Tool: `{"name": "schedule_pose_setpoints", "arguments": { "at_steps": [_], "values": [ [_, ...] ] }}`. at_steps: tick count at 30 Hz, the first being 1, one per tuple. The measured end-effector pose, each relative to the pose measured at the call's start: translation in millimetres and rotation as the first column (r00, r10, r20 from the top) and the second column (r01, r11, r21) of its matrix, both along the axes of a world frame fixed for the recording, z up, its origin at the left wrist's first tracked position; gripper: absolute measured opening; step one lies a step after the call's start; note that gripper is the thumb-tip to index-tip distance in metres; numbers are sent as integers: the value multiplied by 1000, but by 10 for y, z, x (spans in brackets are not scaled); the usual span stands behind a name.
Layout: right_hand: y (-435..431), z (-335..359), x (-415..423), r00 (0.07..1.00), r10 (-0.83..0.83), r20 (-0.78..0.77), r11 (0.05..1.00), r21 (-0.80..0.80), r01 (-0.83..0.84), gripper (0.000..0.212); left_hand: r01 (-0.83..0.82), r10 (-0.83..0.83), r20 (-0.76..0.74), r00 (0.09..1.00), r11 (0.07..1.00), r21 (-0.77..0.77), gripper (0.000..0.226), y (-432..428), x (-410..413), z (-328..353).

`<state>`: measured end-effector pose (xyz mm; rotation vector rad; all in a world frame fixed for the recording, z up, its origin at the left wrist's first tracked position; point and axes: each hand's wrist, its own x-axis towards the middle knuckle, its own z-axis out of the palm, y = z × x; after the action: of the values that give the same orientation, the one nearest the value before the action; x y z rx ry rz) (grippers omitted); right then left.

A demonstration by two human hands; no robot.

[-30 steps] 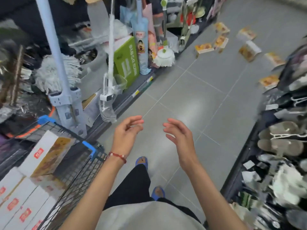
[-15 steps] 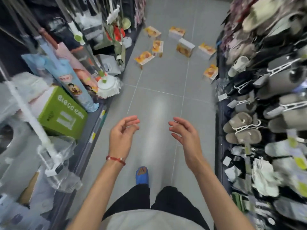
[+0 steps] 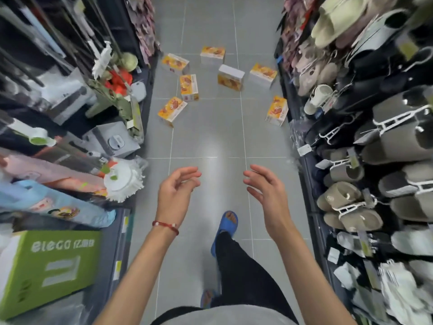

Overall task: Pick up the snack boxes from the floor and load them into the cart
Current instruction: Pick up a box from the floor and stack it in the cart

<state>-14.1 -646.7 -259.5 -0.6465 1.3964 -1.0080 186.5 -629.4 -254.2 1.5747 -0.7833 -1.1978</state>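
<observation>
Grey tiled floor (image 3: 210,141) runs straight down the aisle. A slipper rack (image 3: 375,137) fills the right side, and a shelf of mops (image 3: 70,113) with a green carton (image 3: 46,270) fills the left. The cart is nowhere in view.

Both arms are out front. The left grip (image 3: 175,191) is released, with loosely curled fingers holding nothing. The right grip (image 3: 264,191) is just as released, palm turned inward. They're level with each other and well apart from any box.

The snack boxes lie scattered across the floor, straight ahead of both grips. Two sit closest. The near-left box (image 3: 172,111) lies flat, printed face up, dead ahead of the left grip. Its long axis slants from near-left to far-right.

The near-right box (image 3: 277,110) sits just beside the rack's base, ahead and slightly outboard of the right grip. Its long axis runs almost along the aisle. It may be leaning on the rack, but the blur won't let me say.

I'd judge each hand has its own box, about equally far. Five more boxes (image 3: 230,77) wait beyond.
</observation>
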Motion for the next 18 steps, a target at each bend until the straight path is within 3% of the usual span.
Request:
{"name": "schedule_pose_setpoints", "arguments": {
  "at_steps": [9,18],
  "values": [
    [-2042,94,267,996,88,13,994,58,-89,21,-20,20,1,1000,999,39,25,-2009,63,84],
    [-3984,-91,972,981,190,-40,977,106,-185,23,-110,117,-48,992,987,117,24,-3810,773,-177]
  ]
}}
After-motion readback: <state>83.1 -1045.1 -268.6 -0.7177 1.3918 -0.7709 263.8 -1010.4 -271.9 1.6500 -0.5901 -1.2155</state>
